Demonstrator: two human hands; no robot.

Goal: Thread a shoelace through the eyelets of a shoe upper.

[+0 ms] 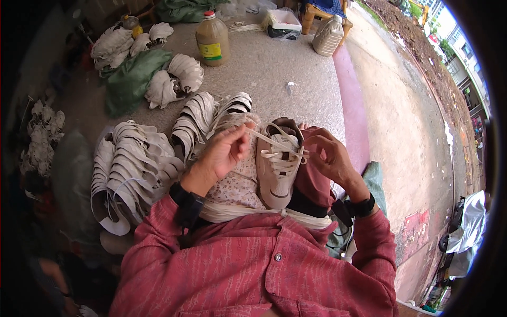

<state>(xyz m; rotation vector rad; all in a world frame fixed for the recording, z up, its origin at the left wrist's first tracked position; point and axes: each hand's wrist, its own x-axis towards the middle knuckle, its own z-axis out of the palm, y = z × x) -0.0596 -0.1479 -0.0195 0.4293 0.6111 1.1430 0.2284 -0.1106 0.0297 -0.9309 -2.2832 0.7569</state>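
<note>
A pale sneaker [276, 185] rests on my lap with its toe toward me and its heel opening away. Its off-white lace [262, 137] crosses the tongue through several eyelets. My left hand [231, 149] is closed in a pinch on one end of the lace, drawn out to the upper left of the shoe. At the shoe's right side, my right hand [331, 157] has its thumb and fingers bent together by the eyelets, on what looks like another part of the lace. A floral cloth [237, 182] covers my lap under the shoe.
Nested stacks of white shoe uppers [138, 158] lie on the left, with more [185, 74] behind by a green sack [134, 79]. Farther off stand a red-capped jug [213, 39], a tub [283, 24] and a pale plastic jug [328, 37] beside a wooden stool [346, 26].
</note>
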